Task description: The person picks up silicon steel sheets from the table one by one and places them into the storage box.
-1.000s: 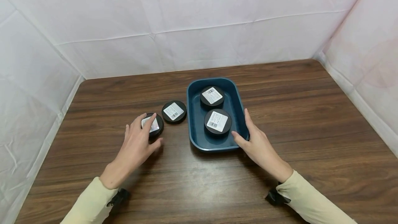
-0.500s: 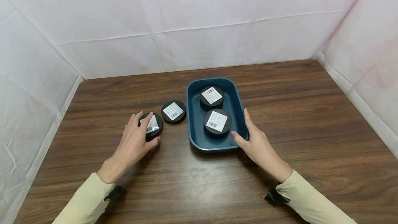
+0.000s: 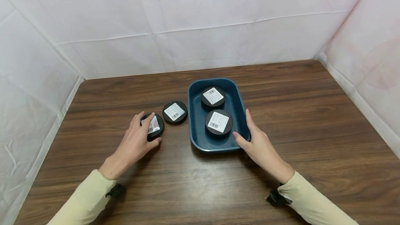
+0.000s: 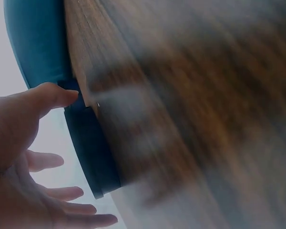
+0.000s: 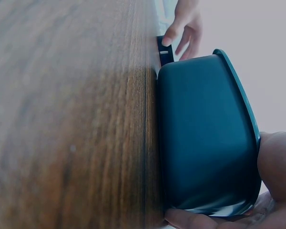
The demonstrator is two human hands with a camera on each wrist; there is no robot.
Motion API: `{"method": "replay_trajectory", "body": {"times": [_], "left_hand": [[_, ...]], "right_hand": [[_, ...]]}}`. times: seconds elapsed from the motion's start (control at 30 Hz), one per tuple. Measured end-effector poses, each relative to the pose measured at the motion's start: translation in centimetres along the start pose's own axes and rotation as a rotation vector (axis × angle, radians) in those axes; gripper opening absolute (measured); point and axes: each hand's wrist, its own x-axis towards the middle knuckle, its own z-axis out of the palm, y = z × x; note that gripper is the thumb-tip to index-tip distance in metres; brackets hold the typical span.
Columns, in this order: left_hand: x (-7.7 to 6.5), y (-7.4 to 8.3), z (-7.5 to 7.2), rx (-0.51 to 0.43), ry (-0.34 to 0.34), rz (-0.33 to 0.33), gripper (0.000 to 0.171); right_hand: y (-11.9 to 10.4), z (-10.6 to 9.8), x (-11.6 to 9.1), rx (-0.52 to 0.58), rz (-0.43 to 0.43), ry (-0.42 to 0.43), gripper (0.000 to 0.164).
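Note:
My left hand (image 3: 132,145) is spread around a flat round black container (image 3: 159,127) with a white label, fingers over its far left side and thumb near its front edge. In the left wrist view the fingers look straight and loose; firm contact with the container (image 4: 91,150) cannot be made out. A second black container (image 3: 175,113) lies just behind and to the right. My right hand (image 3: 260,148) grips the front right corner of a blue tray (image 3: 192,133), thumb at the rim and fingers on the outer wall. Inside the tray sit two thicker-looking black containers (image 3: 218,122), one behind the other.
The brown wood-grain table (image 3: 297,103) extends on both sides of the tray and in front of it. White cloth (image 3: 200,49) hangs behind the table and at both sides. A dark strap-like device (image 3: 278,198) sits at each wrist.
My left hand and forearm have shifted slightly left, showing more of the container's label. The right hand, the tray and the containers stay practically where they were.

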Motion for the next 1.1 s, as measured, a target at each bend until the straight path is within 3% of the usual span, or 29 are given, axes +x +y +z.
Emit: {"method": "replay_trajectory", "body": {"times": [0.23, 0.57, 1.1], "left_hand": [[0.4, -0.3, 0.1, 0.022, 0.016, -0.013, 0.079], [1.0, -0.2, 0.2, 0.027, -0.027, -0.043, 0.079], [1.3, -0.2, 0.1, 0.038, -0.02, -0.047, 0.07]], "right_hand": [[0.0, -0.1, -0.1, 0.002, 0.011, -0.01, 0.088], [-0.1, -0.1, -0.1, 0.006, 0.008, -0.011, 0.087], [-0.1, -0.2, -0.1, 0.009, 0.009, -0.014, 0.088]]}}
